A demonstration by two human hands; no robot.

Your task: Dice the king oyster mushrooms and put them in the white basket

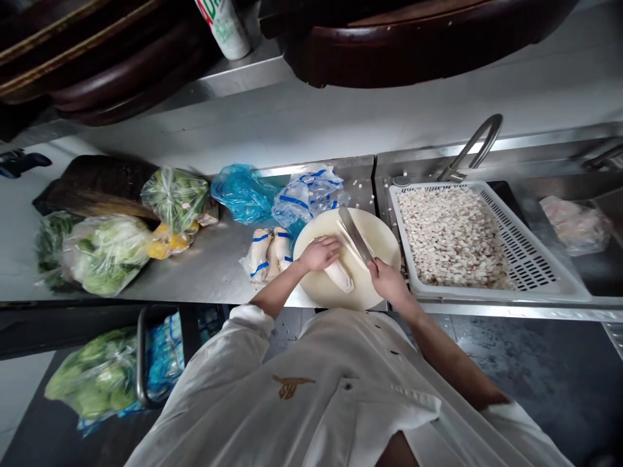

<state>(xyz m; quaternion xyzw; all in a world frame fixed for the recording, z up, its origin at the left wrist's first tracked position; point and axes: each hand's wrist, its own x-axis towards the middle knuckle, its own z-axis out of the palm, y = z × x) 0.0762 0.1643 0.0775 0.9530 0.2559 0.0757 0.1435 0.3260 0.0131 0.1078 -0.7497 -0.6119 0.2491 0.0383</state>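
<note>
A round cream cutting board [311, 285] lies at the counter's front edge. My right hand [388, 280] is closed around the handle of a knife [357, 237], its blade pointing up and left across the board. Slices of pale mushroom [346, 245] lie along the blade. With curled fingers, my left hand [321, 253] presses on a thick white king oyster mushroom [339, 276], partly hidden under it. Left of the board, packed king oyster mushrooms [261, 251] with blue-striped wrapping lie on the steel.
A white perforated basket [540, 266] of diced mushroom [450, 233] rests over the sink, below a curved faucet [479, 146]. Blue plastic bags [243, 194] and clear wrappers [309, 194] lie behind the board. Bagged greens [107, 253] stand left. A shelf [243, 78] overhangs the back.
</note>
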